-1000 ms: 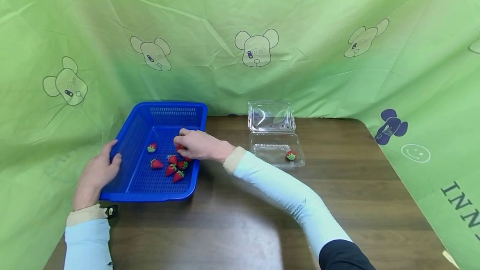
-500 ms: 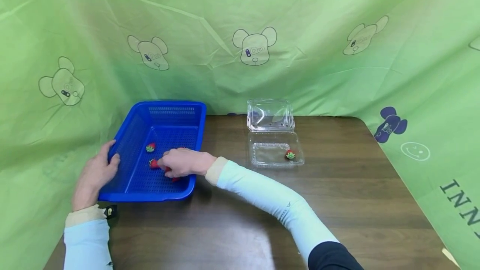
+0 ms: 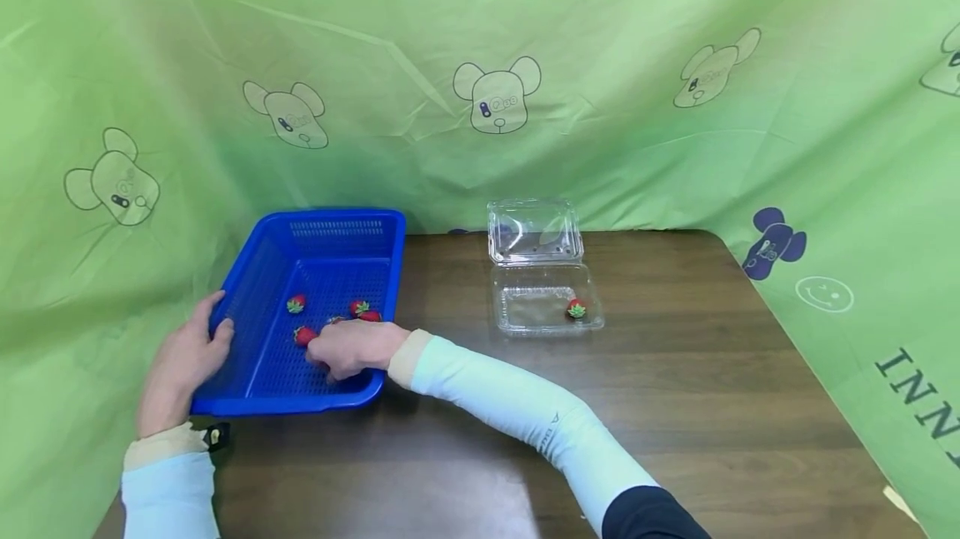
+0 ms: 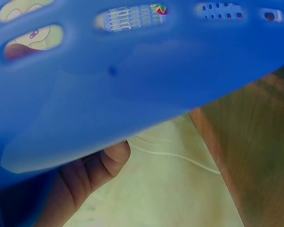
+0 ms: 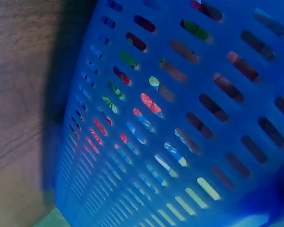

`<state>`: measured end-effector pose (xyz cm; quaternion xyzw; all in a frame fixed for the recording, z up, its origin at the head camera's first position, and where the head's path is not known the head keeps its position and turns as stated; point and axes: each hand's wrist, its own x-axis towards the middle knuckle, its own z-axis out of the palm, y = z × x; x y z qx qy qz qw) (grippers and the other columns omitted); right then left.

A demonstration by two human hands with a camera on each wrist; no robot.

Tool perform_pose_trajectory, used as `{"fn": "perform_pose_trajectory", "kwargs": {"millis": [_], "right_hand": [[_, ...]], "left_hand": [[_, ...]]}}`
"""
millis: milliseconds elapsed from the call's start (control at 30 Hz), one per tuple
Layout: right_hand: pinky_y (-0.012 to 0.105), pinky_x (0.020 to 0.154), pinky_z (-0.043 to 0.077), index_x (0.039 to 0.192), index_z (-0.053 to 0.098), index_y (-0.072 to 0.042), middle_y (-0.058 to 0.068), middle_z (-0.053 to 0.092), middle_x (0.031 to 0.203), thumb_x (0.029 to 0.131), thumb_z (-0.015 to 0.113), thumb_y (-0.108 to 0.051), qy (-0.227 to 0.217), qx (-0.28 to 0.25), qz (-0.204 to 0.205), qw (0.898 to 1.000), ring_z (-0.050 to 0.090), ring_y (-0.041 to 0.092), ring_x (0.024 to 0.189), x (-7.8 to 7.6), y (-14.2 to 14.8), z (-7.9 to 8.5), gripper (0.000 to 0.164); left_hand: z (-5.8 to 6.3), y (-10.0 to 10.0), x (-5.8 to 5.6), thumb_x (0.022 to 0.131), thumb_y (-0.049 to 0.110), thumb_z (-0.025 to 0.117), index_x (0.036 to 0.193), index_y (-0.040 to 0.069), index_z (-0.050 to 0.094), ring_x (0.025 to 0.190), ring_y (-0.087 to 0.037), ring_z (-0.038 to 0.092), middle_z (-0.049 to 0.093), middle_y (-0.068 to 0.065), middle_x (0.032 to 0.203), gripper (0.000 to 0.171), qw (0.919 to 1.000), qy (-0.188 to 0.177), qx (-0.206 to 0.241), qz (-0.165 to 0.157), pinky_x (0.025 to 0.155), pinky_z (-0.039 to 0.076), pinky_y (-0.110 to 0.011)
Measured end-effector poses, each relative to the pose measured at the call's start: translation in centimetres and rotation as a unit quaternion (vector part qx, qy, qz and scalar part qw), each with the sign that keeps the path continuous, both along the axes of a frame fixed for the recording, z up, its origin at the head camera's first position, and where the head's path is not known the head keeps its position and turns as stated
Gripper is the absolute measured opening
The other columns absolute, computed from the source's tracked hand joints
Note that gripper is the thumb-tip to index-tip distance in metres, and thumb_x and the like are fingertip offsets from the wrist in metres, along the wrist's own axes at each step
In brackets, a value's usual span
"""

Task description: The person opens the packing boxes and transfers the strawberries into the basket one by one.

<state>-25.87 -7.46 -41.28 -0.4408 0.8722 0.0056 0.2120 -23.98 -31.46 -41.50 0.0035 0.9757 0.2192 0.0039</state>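
In the head view my left hand (image 3: 183,364) grips the left rim of a blue plastic basket (image 3: 247,389), thumb over the edge. Part of that hand (image 4: 92,177) shows against the blue wall in the left wrist view. My right hand (image 3: 352,349) reaches down inside the basket at its near right, fingers bent among red strawberries. One strawberry (image 3: 303,336) lies just left of its fingertips, another (image 3: 296,303) farther left, and a third (image 3: 360,307) behind the hand. The palm hides others; I cannot tell whether the fingers hold one. Slots in the basket wall (image 5: 146,127) show red and green in the right wrist view.
A clear plastic clamshell box (image 3: 532,326) stands with its lid raised on the brown wooden table (image 3: 675,372), right of the basket. One strawberry (image 3: 576,309) sits in its right side. A green printed curtain (image 3: 420,39) surrounds the table at the back and sides.
My right hand has moved from the basket's right side toward its near middle, uncovering strawberries behind it. My left hand keeps its grip on the rim. The head view has shifted slightly.
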Motion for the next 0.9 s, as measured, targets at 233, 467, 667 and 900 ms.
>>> {"fn": "perform_pose_trajectory", "kwargs": {"millis": [233, 467, 667, 900], "right_hand": [[0.019, 0.067, 0.050, 0.095, 0.063, -0.027, -0.009, 0.062, 0.082, 0.089, 0.065, -0.031, 0.010, 0.014, 0.000, 1.000, 0.059, 0.010, 0.074, 0.5, -0.7, -0.5, 0.007], [0.018, 0.070, 0.051, 0.107, 0.064, -0.028, -0.010, 0.063, 0.084, 0.091, 0.062, -0.035, 0.024, 0.001, 0.011, 1.000, 0.060, 0.007, 0.074, 0.3, -0.3, -0.5, 0.018], [0.014, 0.060, 0.047, 0.101, 0.062, -0.022, -0.009, 0.060, 0.076, 0.097, 0.055, -0.030, 0.064, -0.080, 0.027, 0.994, 0.059, 0.005, 0.066, 0.0, 0.7, 0.5, 0.012], [0.016, 0.047, 0.032, 0.084, 0.053, -0.018, -0.009, 0.047, 0.068, 0.096, 0.050, -0.022, 0.109, -0.171, 0.058, 0.978, 0.049, 0.004, 0.060, -0.3, 2.7, 2.0, 0.012]], "left_hand": [[0.1, -0.2, 0.2, 0.101, 0.035, 0.030, 0.154, 0.011, 0.012, 0.107, -0.063, 0.046, 0.039, -0.045, 0.133, 0.061, 1.0000, -0.005, 0.003, 0.005, 0.076, 0.042, -0.064], [0.0, -0.2, 0.1, 0.102, 0.036, 0.030, 0.154, 0.012, 0.012, 0.106, -0.062, 0.047, 0.039, -0.044, 0.133, 0.061, 1.0000, -0.005, 0.003, 0.001, 0.075, 0.043, -0.063], [-0.1, -0.2, 0.1, 0.101, 0.036, 0.030, 0.154, 0.012, 0.012, 0.108, -0.062, 0.046, 0.039, -0.044, 0.133, 0.061, 1.0000, -0.008, 0.003, 0.002, 0.076, 0.042, -0.064], [0.0, -0.1, 0.0, 0.101, 0.035, 0.030, 0.154, 0.012, 0.013, 0.109, -0.063, 0.045, 0.040, -0.044, 0.133, 0.060, 1.0000, -0.002, 0.003, 0.001, 0.079, 0.041, -0.065]]}}
